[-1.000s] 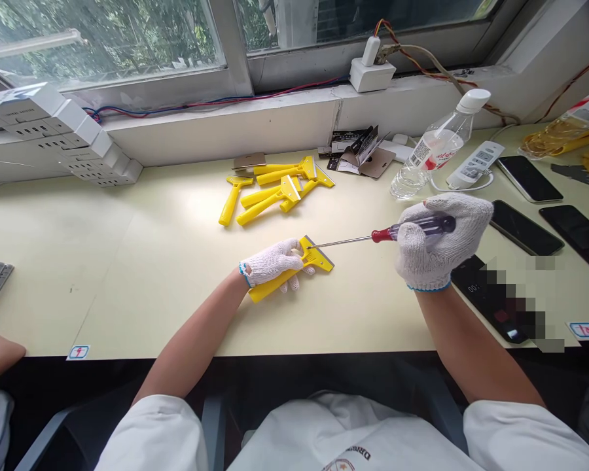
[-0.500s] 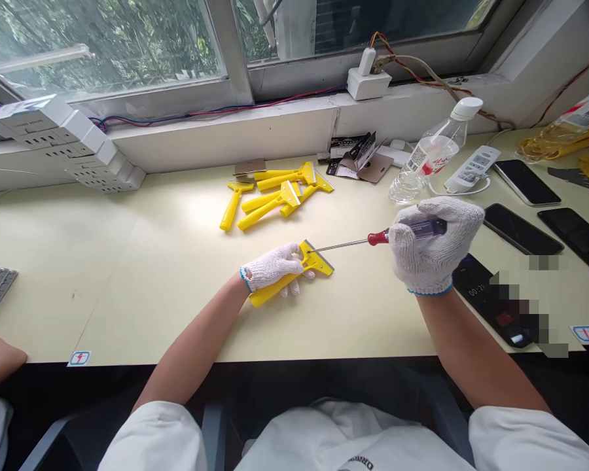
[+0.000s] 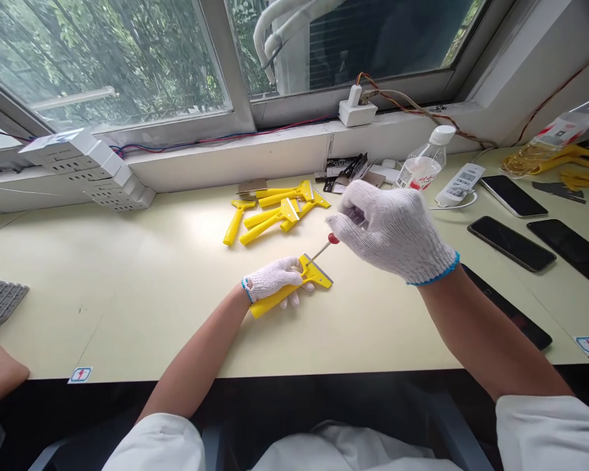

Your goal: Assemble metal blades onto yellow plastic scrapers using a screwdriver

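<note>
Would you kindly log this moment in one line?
Left hand: holds scraper; right hand: holds screwdriver, tip at scraper head; beyond: more scrapers

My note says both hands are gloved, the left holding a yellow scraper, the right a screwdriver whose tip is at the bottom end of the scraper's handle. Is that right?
Not quite: in the head view, the screwdriver has its tip at the wide head of the yellow scraper, not its handle's end. The left hand and right hand are as noted.

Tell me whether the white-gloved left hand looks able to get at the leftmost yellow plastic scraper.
Probably yes: nothing visible stands between the left hand and the leftmost scraper, though it would likely need to release the held yellow scraper first.
</note>
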{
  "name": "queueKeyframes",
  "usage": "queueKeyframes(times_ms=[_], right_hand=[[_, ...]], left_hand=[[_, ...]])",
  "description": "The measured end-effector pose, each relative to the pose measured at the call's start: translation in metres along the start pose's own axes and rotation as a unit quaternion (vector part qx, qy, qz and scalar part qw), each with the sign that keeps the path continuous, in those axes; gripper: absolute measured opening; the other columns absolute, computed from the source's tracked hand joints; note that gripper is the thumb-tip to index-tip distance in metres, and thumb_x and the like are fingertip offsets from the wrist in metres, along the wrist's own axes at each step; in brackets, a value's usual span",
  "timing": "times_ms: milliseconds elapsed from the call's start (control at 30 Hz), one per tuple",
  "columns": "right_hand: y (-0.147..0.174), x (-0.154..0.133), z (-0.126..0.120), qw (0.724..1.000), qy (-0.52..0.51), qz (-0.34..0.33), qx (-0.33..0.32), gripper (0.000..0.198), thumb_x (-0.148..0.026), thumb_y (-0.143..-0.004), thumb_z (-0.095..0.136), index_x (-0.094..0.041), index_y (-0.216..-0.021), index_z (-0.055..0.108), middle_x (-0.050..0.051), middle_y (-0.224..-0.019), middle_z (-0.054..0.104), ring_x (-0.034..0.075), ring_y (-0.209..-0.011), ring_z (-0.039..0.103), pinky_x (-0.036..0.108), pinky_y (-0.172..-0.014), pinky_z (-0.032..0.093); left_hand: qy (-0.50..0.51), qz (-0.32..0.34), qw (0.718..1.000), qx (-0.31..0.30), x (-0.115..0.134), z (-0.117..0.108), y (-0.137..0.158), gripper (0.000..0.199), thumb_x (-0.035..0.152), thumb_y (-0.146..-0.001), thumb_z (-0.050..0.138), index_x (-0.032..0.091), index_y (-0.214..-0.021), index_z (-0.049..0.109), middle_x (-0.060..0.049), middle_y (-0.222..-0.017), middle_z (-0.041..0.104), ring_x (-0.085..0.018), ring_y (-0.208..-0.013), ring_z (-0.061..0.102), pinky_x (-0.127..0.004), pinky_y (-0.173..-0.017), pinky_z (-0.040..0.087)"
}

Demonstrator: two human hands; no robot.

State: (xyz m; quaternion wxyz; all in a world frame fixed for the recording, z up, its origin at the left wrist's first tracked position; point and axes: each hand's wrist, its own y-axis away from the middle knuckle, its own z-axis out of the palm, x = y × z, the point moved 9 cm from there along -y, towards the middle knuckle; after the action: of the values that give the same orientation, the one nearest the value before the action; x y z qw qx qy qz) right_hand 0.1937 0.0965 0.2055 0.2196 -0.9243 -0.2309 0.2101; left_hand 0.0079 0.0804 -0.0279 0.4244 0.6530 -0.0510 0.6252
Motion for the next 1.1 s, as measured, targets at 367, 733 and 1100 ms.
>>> queueKeyframes(times_ms=[367, 733, 1100], right_hand=[[-0.029, -0.018, -0.005, 0.986, 0.060, -0.027, -0.151, 0.033, -0.039, -0.106, 0.059, -0.017, -0.082, 0.064, 0.004, -0.069, 0.062, 0.013, -0.061, 0.047, 0.030, -0.067, 0.023], [-0.017, -0.039, -0.003, 0.978, 0.009, -0.098, -0.185, 0.006, -0.023, -0.101, 0.060, -0.017, -0.098, 0.059, 0.005, -0.087, 0.068, 0.014, -0.072, 0.053, 0.028, -0.069, 0.028], [-0.020, -0.030, -0.009, 0.981, 0.029, -0.081, -0.174, 0.017, -0.027, -0.104, 0.057, -0.019, -0.090, 0.061, 0.009, -0.085, 0.067, 0.014, -0.061, 0.043, 0.034, -0.068, 0.020]], left_hand=[[-0.015, 0.023, 1.000, -0.008, 0.006, 0.003, 0.005, 0.041, 0.041, -0.095, 0.080, 0.021, -0.123, 0.058, -0.015, -0.127, 0.080, -0.019, -0.073, 0.080, -0.028, -0.056, 0.062], [-0.003, 0.013, 1.000, -0.021, 0.002, 0.002, 0.001, 0.045, 0.039, -0.094, 0.079, 0.022, -0.129, 0.058, -0.015, -0.130, 0.079, -0.015, -0.068, 0.076, -0.024, -0.052, 0.058], [0.001, 0.000, 1.000, -0.013, 0.004, 0.004, 0.004, 0.044, 0.038, -0.096, 0.079, 0.022, -0.130, 0.058, -0.014, -0.129, 0.079, -0.015, -0.070, 0.077, -0.024, -0.054, 0.058]])
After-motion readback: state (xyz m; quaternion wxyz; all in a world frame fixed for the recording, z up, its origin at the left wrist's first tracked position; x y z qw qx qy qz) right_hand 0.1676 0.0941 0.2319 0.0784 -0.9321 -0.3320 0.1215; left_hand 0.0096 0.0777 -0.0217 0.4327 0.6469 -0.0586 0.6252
